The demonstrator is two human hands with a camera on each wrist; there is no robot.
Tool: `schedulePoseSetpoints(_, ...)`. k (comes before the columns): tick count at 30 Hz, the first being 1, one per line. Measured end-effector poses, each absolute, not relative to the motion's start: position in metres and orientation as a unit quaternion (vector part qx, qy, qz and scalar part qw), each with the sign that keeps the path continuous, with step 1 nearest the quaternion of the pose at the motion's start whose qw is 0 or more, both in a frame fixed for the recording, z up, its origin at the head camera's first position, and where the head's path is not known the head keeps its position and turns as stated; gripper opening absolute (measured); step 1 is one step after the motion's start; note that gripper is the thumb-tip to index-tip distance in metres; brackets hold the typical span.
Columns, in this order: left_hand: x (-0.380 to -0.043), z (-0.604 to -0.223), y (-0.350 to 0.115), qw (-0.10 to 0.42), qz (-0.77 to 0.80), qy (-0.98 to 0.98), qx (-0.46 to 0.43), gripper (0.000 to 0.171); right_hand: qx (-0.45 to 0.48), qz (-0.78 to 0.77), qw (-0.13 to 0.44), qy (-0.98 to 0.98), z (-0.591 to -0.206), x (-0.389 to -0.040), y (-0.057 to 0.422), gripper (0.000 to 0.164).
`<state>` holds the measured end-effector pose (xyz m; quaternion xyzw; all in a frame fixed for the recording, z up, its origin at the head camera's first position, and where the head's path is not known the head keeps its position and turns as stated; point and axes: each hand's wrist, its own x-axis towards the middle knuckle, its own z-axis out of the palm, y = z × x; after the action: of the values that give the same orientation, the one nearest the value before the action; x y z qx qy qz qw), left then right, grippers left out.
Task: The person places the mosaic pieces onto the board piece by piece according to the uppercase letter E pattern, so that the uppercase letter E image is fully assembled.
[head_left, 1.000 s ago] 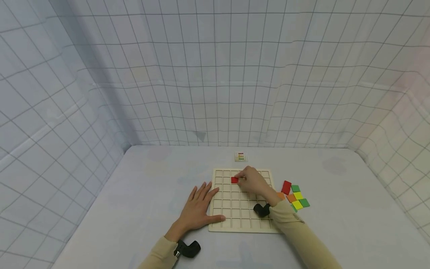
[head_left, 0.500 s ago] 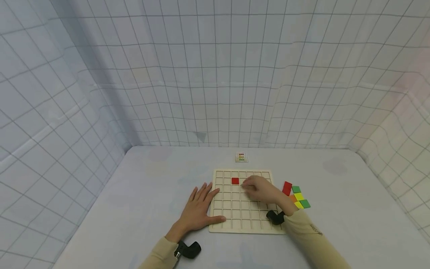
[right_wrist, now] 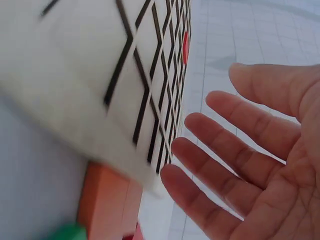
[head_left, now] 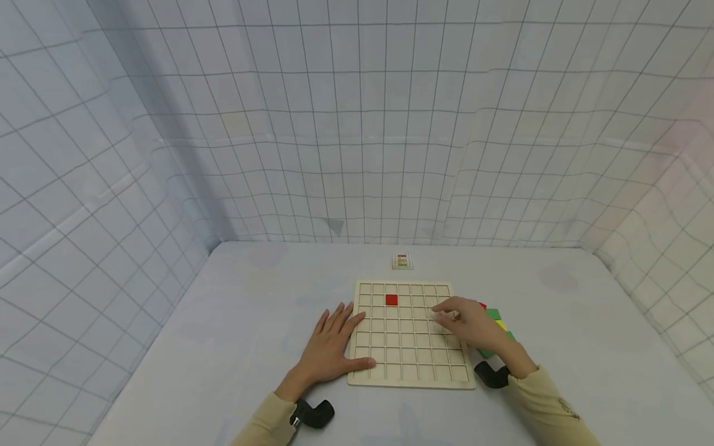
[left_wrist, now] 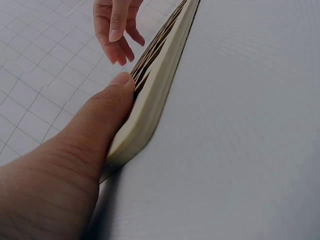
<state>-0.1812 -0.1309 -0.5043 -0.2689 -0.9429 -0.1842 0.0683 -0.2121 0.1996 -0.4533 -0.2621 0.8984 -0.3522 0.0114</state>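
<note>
A pale wooden grid board (head_left: 393, 356) lies flat on the table. One red square tile (head_left: 392, 300) sits in a cell of its second row from the far edge. My left hand (head_left: 325, 350) rests on the board's left edge, fingers spread and thumb over the near left corner. Above the board's right side hovers my right hand (head_left: 471, 322), with nothing between its fingers; in the right wrist view its fingers (right_wrist: 225, 145) are apart and relaxed. Partly hidden behind it are loose tiles, among them a green tile (head_left: 493, 314) and an orange tile (right_wrist: 107, 200).
A small card (head_left: 402, 261) printed with a coloured grid pattern lies beyond the board's far edge. White grid-lined cloth (head_left: 357, 136) stands around the table (head_left: 268, 297) at the back and sides.
My right hand has let go of the red tile, leaving it in its cell, and moved right and nearer to me toward the loose tiles. The left hand stays put.
</note>
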Motion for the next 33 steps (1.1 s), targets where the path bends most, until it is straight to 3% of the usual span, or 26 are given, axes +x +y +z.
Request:
schedulePoseSetpoints(8,-0.182,-0.504,-0.131,0.056,-0.175,-0.947,-0.264,0.096,-0.161,-0.298,-0.020,0.941,-0.446,-0.207,0.231,0.020)
schedulePoseSetpoints(17,-0.182,-0.504,-0.131,0.068,-0.182,-0.943,-0.270,0.095,-0.105,-0.272,-0.015,0.957,-0.448,-0.207,0.248,0.011)
schedulePoseSetpoints(27,-0.182,-0.504,-0.131,0.073,-0.185,-0.941,-0.275,0.094,-0.084,-0.238,-0.008,0.968,-0.457,-0.214,0.253,0.035)
schedulePoseSetpoints(33,-0.181,-0.501,-0.130,0.062,-0.181,-0.945,-0.266,0.095,-0.055,-0.232,0.010,0.971,-0.458,-0.219,0.247,0.041)
